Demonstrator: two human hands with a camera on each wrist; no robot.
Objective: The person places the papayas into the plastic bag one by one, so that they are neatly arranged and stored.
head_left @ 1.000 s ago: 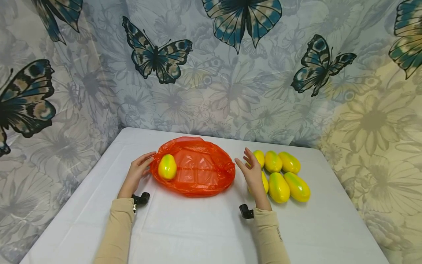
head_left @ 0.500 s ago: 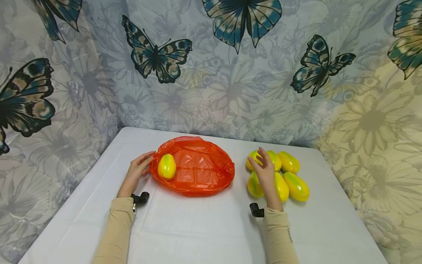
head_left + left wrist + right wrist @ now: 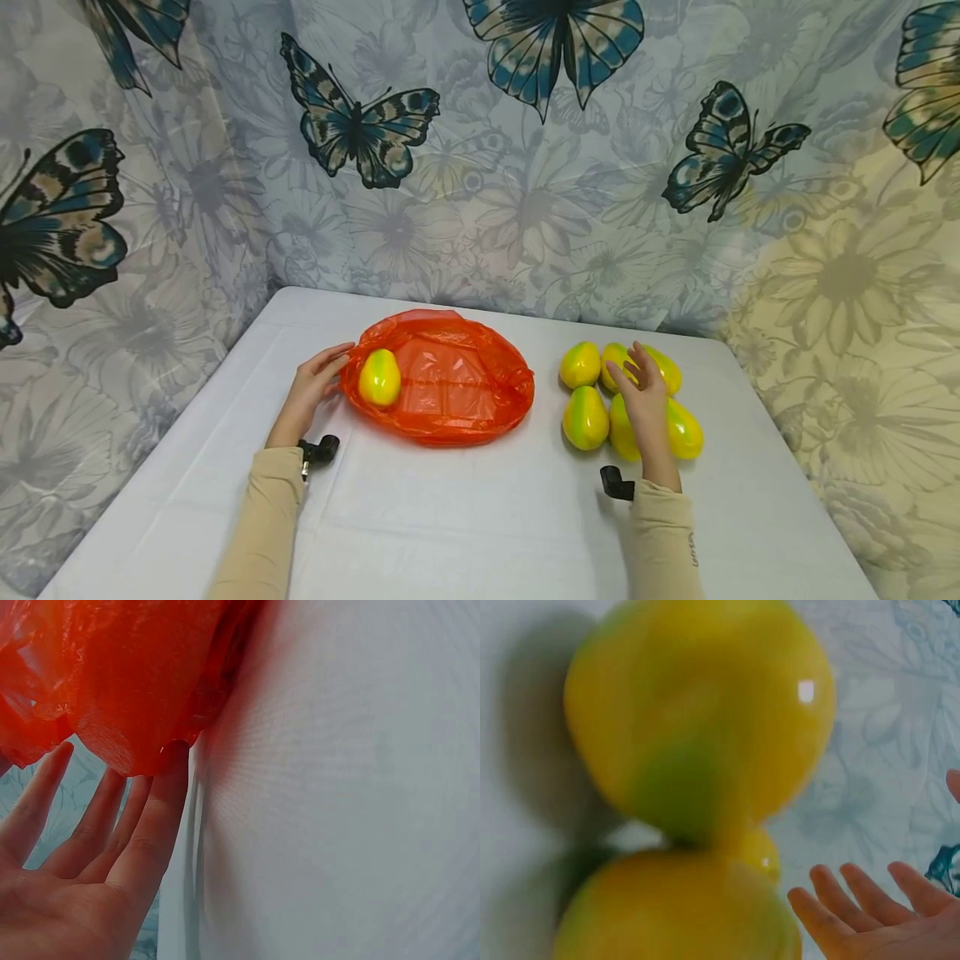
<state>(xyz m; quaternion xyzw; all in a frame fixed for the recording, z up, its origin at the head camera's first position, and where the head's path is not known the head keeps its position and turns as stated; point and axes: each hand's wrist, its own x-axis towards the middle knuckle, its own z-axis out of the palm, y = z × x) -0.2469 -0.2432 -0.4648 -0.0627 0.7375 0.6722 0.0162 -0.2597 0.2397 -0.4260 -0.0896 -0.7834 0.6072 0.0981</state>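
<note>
A red plastic bag (image 3: 457, 383) lies spread with its mouth wide, and one yellow-green mango (image 3: 380, 378) sits inside at its left end. My left hand (image 3: 309, 396) is at the bag's left rim; in the left wrist view its extended fingers touch the red plastic (image 3: 135, 682). Over the group of mangoes (image 3: 586, 418) on the right hovers my right hand (image 3: 648, 404), fingers spread and holding nothing. It partly hides the middle and right mangoes. The right wrist view has a large blurred mango (image 3: 705, 705) close by, with the fingers apart from it.
A white-covered table (image 3: 465, 517) bears everything. Behind it hangs a wall covering (image 3: 525, 217) with butterflies and flowers. Black wrist cameras stick out inward from both wrists, the right one (image 3: 617, 483) near the front mangoes.
My right hand has moved right, from beside the bag to above the middle of the mango group, uncovering the left mangoes. The left hand, the bag and its mango stay in place.
</note>
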